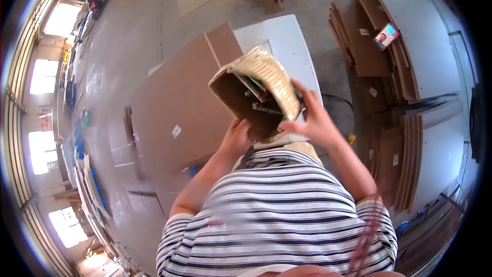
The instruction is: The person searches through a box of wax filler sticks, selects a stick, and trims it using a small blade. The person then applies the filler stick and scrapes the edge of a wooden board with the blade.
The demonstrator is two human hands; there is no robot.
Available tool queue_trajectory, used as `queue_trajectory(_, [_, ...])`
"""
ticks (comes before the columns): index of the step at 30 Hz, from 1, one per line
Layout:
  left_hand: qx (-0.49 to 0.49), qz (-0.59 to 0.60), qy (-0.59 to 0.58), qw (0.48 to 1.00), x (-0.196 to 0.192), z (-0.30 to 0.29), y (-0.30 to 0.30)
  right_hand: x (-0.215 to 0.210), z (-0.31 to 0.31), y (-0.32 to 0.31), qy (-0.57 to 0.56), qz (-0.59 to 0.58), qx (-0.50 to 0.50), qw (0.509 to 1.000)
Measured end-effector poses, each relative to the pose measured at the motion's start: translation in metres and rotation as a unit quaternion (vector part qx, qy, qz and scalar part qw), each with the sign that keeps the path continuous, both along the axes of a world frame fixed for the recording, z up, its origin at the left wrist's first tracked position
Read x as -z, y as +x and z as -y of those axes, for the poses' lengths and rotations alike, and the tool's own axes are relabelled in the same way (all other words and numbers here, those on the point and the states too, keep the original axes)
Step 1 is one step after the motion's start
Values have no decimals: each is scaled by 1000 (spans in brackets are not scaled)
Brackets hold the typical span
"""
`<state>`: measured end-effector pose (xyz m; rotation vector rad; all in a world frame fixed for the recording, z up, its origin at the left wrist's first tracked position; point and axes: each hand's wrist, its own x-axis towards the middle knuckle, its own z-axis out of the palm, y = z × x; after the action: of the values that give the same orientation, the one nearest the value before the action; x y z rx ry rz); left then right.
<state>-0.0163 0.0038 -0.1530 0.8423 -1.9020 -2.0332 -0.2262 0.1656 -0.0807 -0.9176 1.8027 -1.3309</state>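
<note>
In the head view, the middle is taken by an open cardboard box (pixel 279 79), just above the centre, toward one o'clock. Its outer wall is covered with shiny yellowish tape, and its open mouth is turned to the wearer. Inside it some thin pieces lie together, one of them greenish; they are perhaps metal parts, but they are too small and dark to be sure.

The right hand (pixel 313 118) is at the box's four o'clock side. Its grip pinches the wall, with the thumb near the lower rim and the fingers along the outer side. The left hand (pixel 238 137) touches the box at its seven o'clock edge. Its fingers are mostly hidden, so I cannot tell how far this grip is pressed together.

Beyond the box, a white board (pixel 294 36) lies toward one o'clock, and a large brown board (pixel 177 100) between nine and ten o'clock. At two o'clock, a phone (pixel 381 42) with a lit screen is at a stack of brown boards (pixel 369 59). Another board stack (pixel 387 156) stands between three and four o'clock. At six o'clock is the wearer's striped shirt (pixel 277 200).
</note>
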Motion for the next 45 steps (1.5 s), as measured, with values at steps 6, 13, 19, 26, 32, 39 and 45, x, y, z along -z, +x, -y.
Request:
queue_trajectory(6, [-85,81,175,977,-79,-17,-25,-10,3,-24,-54,258,-37,964])
queue_trajectory(13, [-49,48,-67,995,-102,-21,-12,-8,8,-16,-104,278,-81,952])
queue_trajectory(19, [-50,93,-60,993,-107,-21,-14,6,7,-18,-114,281,-88,949])
queue_trajectory(26, [-53,114,-75,989,-105,-20,-14,15,11,-16,-121,316,-103,935])
queue_trajectory(32, [-46,158,-123,979,-117,-20,-18,30,10,-9,-148,340,-80,925])
queue_trajectory(39, [-32,167,-185,968,-124,-16,-16,45,17,-2,-174,393,-80,900])
queue_trajectory(45, [-123,67,-335,932,-125,-6,-18,46,12,1,-135,447,-86,880])
